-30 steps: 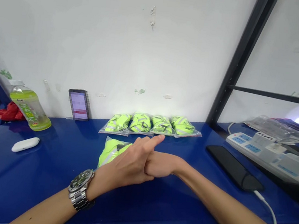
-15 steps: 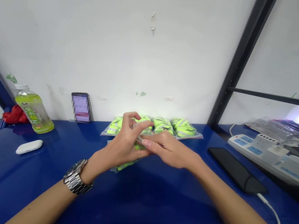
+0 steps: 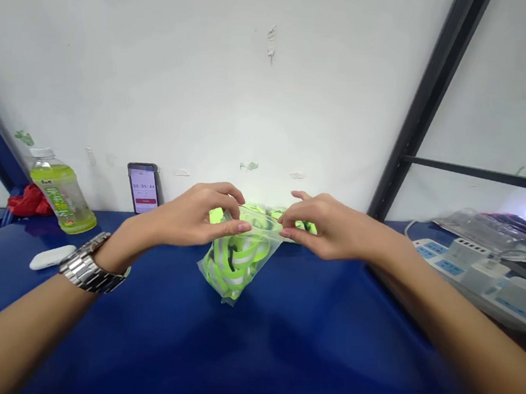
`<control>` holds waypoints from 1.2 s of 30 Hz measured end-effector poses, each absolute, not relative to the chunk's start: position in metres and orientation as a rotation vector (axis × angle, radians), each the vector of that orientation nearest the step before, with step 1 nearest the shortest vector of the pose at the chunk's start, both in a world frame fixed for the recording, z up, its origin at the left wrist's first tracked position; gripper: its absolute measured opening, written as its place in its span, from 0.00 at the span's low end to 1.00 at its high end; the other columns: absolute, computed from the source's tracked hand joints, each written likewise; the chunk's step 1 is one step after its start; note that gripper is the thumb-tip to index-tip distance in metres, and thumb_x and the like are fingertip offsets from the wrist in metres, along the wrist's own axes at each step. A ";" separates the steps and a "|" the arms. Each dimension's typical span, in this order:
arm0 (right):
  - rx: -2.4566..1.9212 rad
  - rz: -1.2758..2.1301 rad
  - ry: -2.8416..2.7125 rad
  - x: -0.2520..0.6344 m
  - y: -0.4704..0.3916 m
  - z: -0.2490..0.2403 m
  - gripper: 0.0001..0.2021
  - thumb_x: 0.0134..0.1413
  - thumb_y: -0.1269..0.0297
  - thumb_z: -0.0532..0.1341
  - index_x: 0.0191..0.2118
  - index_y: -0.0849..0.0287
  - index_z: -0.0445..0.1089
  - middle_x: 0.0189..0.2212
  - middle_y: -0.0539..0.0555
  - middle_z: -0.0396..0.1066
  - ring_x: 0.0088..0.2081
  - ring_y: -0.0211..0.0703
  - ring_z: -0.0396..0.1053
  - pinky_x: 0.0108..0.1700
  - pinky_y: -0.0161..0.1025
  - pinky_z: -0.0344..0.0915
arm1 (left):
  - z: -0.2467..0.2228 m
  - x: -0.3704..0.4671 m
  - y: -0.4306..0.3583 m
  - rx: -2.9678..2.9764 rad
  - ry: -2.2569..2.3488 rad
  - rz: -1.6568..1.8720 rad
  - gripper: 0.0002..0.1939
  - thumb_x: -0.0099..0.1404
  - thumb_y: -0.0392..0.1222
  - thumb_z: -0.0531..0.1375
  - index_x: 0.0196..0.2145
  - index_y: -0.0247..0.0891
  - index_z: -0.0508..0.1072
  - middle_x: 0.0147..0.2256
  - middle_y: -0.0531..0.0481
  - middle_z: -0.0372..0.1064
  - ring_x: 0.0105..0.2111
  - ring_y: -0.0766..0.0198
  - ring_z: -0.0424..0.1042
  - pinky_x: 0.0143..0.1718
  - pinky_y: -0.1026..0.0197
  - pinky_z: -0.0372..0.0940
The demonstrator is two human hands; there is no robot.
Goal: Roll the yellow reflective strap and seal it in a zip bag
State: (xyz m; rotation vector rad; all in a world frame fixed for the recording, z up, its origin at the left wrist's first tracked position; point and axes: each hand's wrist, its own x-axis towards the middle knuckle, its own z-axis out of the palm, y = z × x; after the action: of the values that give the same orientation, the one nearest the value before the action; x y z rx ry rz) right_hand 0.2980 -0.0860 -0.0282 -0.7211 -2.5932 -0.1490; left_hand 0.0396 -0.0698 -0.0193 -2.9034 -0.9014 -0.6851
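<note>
Between my hands hangs a clear plastic bag (image 3: 236,261) with bright yellow-green straps and grey reflective stripes inside. My left hand (image 3: 207,216), a metal watch on its wrist, pinches the bag's top edge on the left. At the right top corner, my right hand (image 3: 317,223) grips the same edge between thumb and fingers. The top edge is stretched between them, and the filled part hangs below, tilted to the left. Behind the hands, more bagged yellow-green straps (image 3: 256,209) lie against the wall, mostly hidden.
On the left of the blue table (image 3: 205,356) are a drink bottle (image 3: 64,195), a red bundle (image 3: 32,201), a white case (image 3: 51,257) and a phone (image 3: 143,187) showing a timer. A power strip (image 3: 478,274) with chargers lies at the right.
My hands have moved apart, from close together over the bag to its two top corners. The bag is now held up with its top edge spread, and its contents show.
</note>
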 end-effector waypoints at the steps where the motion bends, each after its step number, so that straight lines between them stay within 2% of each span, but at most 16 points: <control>1: -0.733 -0.215 -2.610 0.295 -0.087 -0.029 0.08 0.59 0.65 0.56 0.33 0.57 0.73 0.20 0.46 0.68 0.20 0.35 0.59 0.42 0.44 0.62 | -0.017 0.039 -0.069 -2.912 -0.887 -0.657 0.16 0.65 0.53 0.57 0.31 0.38 0.75 0.42 0.47 0.69 0.34 0.66 0.69 0.29 0.66 0.62; 5: -0.898 -0.507 -2.457 0.281 -0.097 -0.035 0.15 0.59 0.56 0.54 0.32 0.60 0.73 0.18 0.50 0.65 0.20 0.36 0.57 0.28 0.38 0.52 | -0.017 0.039 -0.065 -2.859 -0.812 -0.681 0.16 0.64 0.53 0.59 0.29 0.37 0.74 0.36 0.48 0.69 0.30 0.68 0.66 0.30 0.65 0.60; 8: -0.944 -0.269 -2.484 0.276 -0.101 -0.037 0.19 0.58 0.48 0.55 0.37 0.58 0.74 0.19 0.49 0.64 0.21 0.36 0.58 0.26 0.36 0.48 | -0.021 0.039 -0.065 -2.802 -0.752 -0.729 0.18 0.64 0.54 0.59 0.26 0.35 0.72 0.34 0.48 0.68 0.26 0.70 0.63 0.27 0.64 0.58; 11: -0.942 0.124 -2.639 0.281 -0.096 -0.036 0.18 0.61 0.48 0.53 0.39 0.57 0.71 0.21 0.48 0.66 0.22 0.35 0.59 0.27 0.34 0.50 | -0.022 0.036 -0.064 -2.755 -0.724 -0.770 0.20 0.63 0.55 0.59 0.23 0.35 0.68 0.32 0.49 0.67 0.24 0.71 0.61 0.25 0.64 0.56; 15: -0.986 0.013 -2.589 0.297 -0.078 -0.033 0.14 0.64 0.56 0.51 0.36 0.58 0.68 0.28 0.52 0.68 0.28 0.39 0.63 0.31 0.35 0.54 | -0.018 0.031 -0.061 -2.726 -0.715 -0.812 0.20 0.63 0.54 0.60 0.22 0.35 0.68 0.30 0.50 0.66 0.22 0.72 0.59 0.25 0.64 0.55; 18: -0.946 0.033 -2.477 0.306 -0.073 -0.030 0.14 0.64 0.57 0.50 0.36 0.58 0.67 0.29 0.53 0.69 0.31 0.41 0.65 0.33 0.36 0.57 | -0.016 0.029 -0.061 -2.728 -0.750 -0.820 0.20 0.63 0.54 0.60 0.22 0.35 0.69 0.28 0.50 0.67 0.23 0.71 0.60 0.25 0.64 0.55; 22: -0.864 0.384 -2.450 0.305 -0.076 -0.034 0.18 0.63 0.53 0.52 0.54 0.55 0.63 0.42 0.56 0.72 0.40 0.43 0.69 0.37 0.37 0.64 | -0.017 0.027 -0.063 -2.739 -0.773 -0.831 0.20 0.63 0.54 0.60 0.23 0.36 0.70 0.28 0.50 0.67 0.22 0.71 0.60 0.24 0.65 0.54; 23: -0.847 0.435 -2.481 0.303 -0.076 -0.037 0.19 0.63 0.53 0.53 0.56 0.54 0.62 0.44 0.56 0.71 0.41 0.43 0.69 0.38 0.37 0.64 | -0.018 0.028 -0.063 -2.742 -0.771 -0.832 0.19 0.63 0.54 0.60 0.23 0.36 0.70 0.29 0.50 0.67 0.22 0.71 0.60 0.24 0.65 0.54; 25: -0.793 0.498 -2.553 0.299 -0.074 -0.043 0.18 0.62 0.53 0.54 0.52 0.56 0.66 0.43 0.55 0.72 0.39 0.42 0.68 0.37 0.36 0.63 | -0.019 0.028 -0.064 -2.745 -0.759 -0.834 0.19 0.63 0.55 0.60 0.23 0.36 0.70 0.29 0.50 0.67 0.22 0.71 0.60 0.24 0.65 0.54; 29: -0.774 0.485 -2.545 0.295 -0.068 -0.050 0.16 0.63 0.54 0.53 0.38 0.61 0.70 0.30 0.52 0.71 0.29 0.38 0.64 0.31 0.34 0.58 | -0.016 0.029 -0.065 -2.765 -0.759 -0.816 0.19 0.62 0.54 0.61 0.23 0.36 0.70 0.29 0.50 0.68 0.23 0.70 0.62 0.25 0.65 0.56; 32: -0.857 0.261 -2.426 0.300 -0.066 -0.045 0.15 0.63 0.57 0.53 0.35 0.61 0.70 0.26 0.52 0.71 0.27 0.37 0.64 0.30 0.34 0.57 | -0.013 0.026 -0.064 -2.790 -0.804 -0.801 0.17 0.64 0.52 0.60 0.25 0.37 0.73 0.29 0.49 0.69 0.25 0.69 0.65 0.27 0.65 0.58; 36: -0.847 -0.095 -2.356 0.305 -0.070 -0.035 0.10 0.62 0.62 0.56 0.34 0.61 0.71 0.29 0.54 0.73 0.30 0.39 0.68 0.33 0.35 0.58 | -0.015 0.022 -0.060 -2.867 -0.851 -0.842 0.11 0.64 0.48 0.59 0.30 0.39 0.75 0.32 0.50 0.72 0.31 0.66 0.70 0.32 0.65 0.62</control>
State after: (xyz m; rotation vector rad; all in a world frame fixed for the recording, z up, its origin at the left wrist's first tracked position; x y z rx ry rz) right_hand 0.3054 -0.0704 -0.0346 -0.8471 -2.3559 -0.0948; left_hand 0.0218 -0.0600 -0.0152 -2.8666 -0.8514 -0.8418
